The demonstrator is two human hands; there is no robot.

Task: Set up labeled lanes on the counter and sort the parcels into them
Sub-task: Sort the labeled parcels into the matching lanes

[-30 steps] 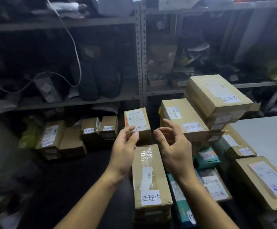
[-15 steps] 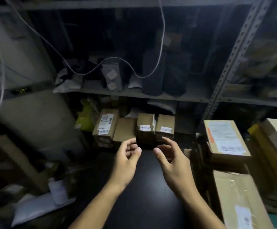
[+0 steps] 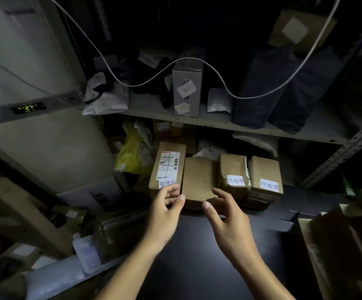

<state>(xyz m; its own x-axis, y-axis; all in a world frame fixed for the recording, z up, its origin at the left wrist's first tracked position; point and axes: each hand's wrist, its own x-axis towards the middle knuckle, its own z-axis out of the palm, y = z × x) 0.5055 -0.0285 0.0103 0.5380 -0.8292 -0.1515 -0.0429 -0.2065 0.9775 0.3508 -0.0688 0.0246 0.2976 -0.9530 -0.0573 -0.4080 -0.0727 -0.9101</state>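
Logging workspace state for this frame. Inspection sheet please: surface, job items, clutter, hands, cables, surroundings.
Surface: dark counter, bare in front of the hands.
Job's things: four brown parcels in a row at the counter's back; shipping-label parcel, plain parcel, two handwritten-tag parcels.
Clutter: yellow bag, plastic mailers lower left.
Hands: left hand and right hand open, empty, either side of the plain parcel.
Cables: white cable drooping before the shelf.
Surroundings: metal shelving, green digital display.

both hands nearer the row of parcels, left hand (image 3: 164, 215) and right hand (image 3: 227, 221) empty
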